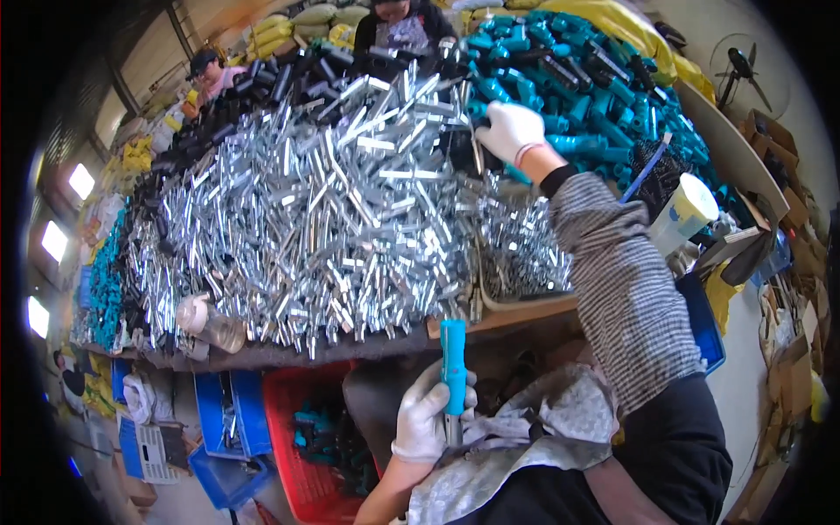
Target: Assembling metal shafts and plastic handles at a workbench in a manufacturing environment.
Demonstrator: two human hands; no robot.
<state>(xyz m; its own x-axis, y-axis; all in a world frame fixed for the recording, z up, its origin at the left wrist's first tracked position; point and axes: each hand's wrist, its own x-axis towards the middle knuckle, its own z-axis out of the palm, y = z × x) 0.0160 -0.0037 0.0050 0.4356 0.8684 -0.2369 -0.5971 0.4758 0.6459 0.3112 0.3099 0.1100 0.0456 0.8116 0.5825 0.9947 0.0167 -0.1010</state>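
My left hand point(423, 422), in a white glove, is closed around a teal plastic handle point(454, 359) held upright near my lap. A short metal piece shows at the handle's lower end. My right hand point(514, 133), also gloved, reaches to the near left edge of a heap of teal plastic handles point(604, 114). Its fingers are bent together, and a thin metal rod point(478, 157) shows just below the fingertips; what they grip is partly hidden. Left of that hand spreads a large heap of shiny metal tubes point(332, 210).
A tray of small metal parts point(525, 302) sits below my right forearm. A clear bottle point(219, 329) stands at the table's front left. A white cup point(687, 210) is at right. Below are a red crate point(284, 437) and blue bins point(249, 411). Two people sit beyond black parts point(280, 83).
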